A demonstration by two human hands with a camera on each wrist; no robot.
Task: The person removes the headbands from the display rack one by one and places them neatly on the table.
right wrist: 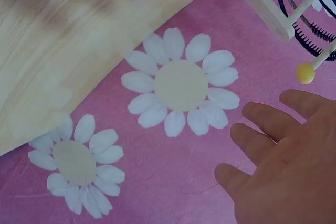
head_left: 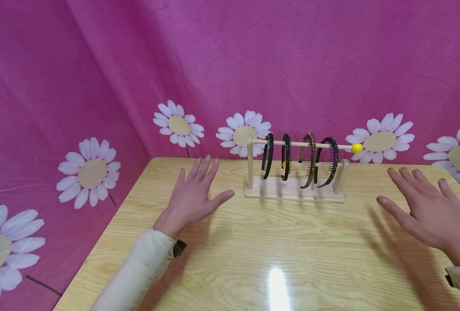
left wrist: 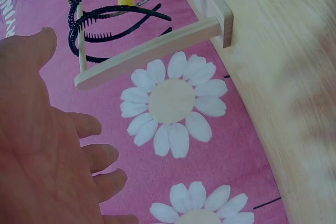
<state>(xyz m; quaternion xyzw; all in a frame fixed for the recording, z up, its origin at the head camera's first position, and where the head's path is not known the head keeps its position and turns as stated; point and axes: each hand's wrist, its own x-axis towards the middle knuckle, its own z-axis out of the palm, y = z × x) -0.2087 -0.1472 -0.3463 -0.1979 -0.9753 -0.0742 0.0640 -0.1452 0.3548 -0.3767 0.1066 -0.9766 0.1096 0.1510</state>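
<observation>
Several headbands hang in a row on the rod of a wooden stand (head_left: 292, 195) near the back of the table. From left to right in the head view come a dark toothed headband (head_left: 269, 155), another black one (head_left: 287, 157), a brown-gold one (head_left: 312, 160) and a dark blue-black one (head_left: 334, 162). A yellow ball (head_left: 357, 148) caps the rod's right end. My left hand (head_left: 193, 196) hovers left of the stand, fingers spread, holding nothing. Apart from the stand on its right side, my right hand (head_left: 433, 211) is likewise spread and bare.
The wooden table (head_left: 230, 268) has a bright light reflection near its front. Behind and to the left hangs a magenta cloth (head_left: 253, 56) with large white daisies (head_left: 92, 172). A second, lower rod with a yellow end (head_left: 287, 165) shows behind the headbands.
</observation>
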